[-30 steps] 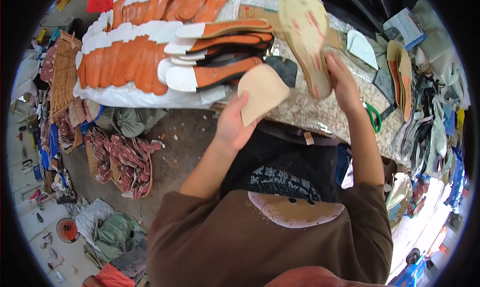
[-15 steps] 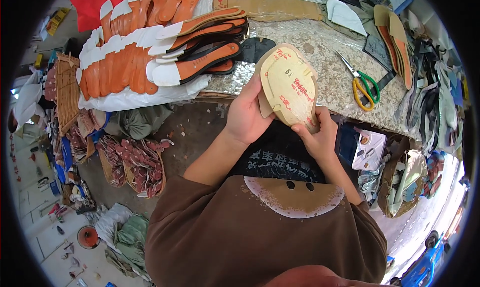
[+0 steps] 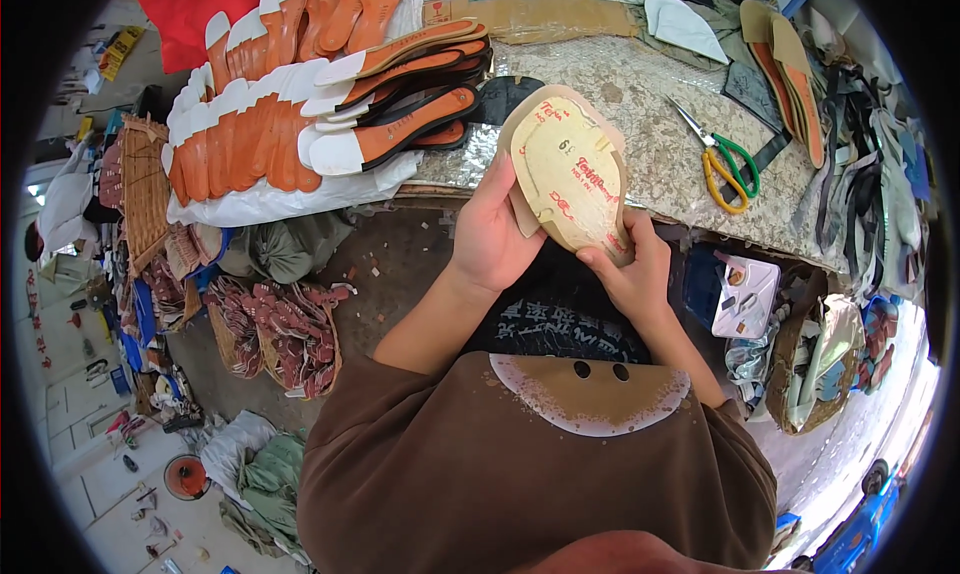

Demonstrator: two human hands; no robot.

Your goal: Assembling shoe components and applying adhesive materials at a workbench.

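I hold a tan shoe sole template with red markings against a slightly larger beige piece behind it, raised in front of my chest. My left hand grips the stack from the left edge, thumb on its side. At the lower right edge my right hand pinches the same stack with thumb and fingers. Both pieces stand nearly upright, toe end pointing up toward the worktable.
Rows of orange-and-white insoles lie on the table's left part. Green-handled scissors rest to the right, more soles at far right. Baskets of reddish straps and cloth sit on the floor at left.
My right hand brought the sole down from the table and laid it onto the beige piece in my left hand. Both hands now hold the stack closer to my chest.
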